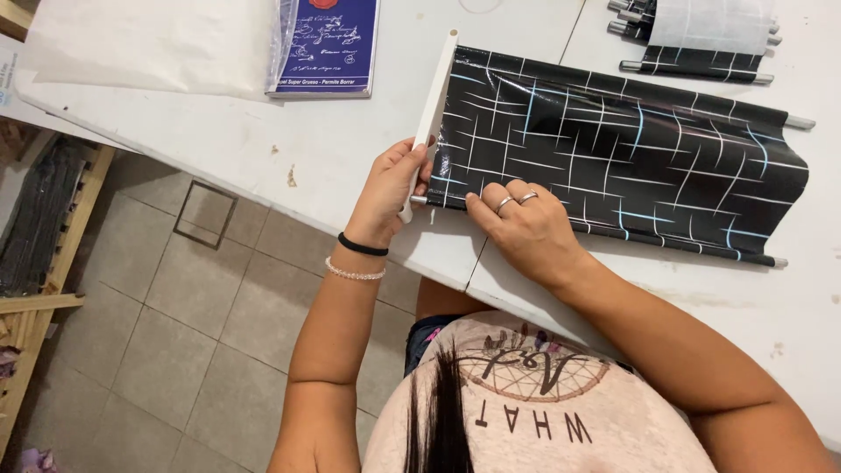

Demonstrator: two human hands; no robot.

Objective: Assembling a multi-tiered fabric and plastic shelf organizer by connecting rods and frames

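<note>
**Two hands at the near end of a black sheet**

Dark hair and a pale pink printed shirt [526,403] fill the bottom of the view, and both bare forearms reach up from there onto a white table [289,149]. On that table lies a glossy black sheet [613,149] crossed by thin white and pale blue lines (a loose brick-like grid), spread flat and running away to the right, with a thin grey rod [799,123] poking out at its far edge.

The left hand [385,193], with a black band and a beaded bracelet at the wrist, is closed around the lower part of a long white strip [435,96] that stands along the sheet's left edge; thumb and fingers wrap it near its bottom end. The right hand [521,223], two rings on its fingers, lies palm down on the near left corner of the sheet, fingers pressed flat and gripping nothing.

At the top right, well apart from the hands, lie more rolled black sheets [701,61] with a pale paper over them. At the top left sits a blue packet [328,44] partly under a clear wrapped white sheet [149,44]. Left of the table, a tiled floor [175,333] and a wooden frame [53,263] show.
</note>
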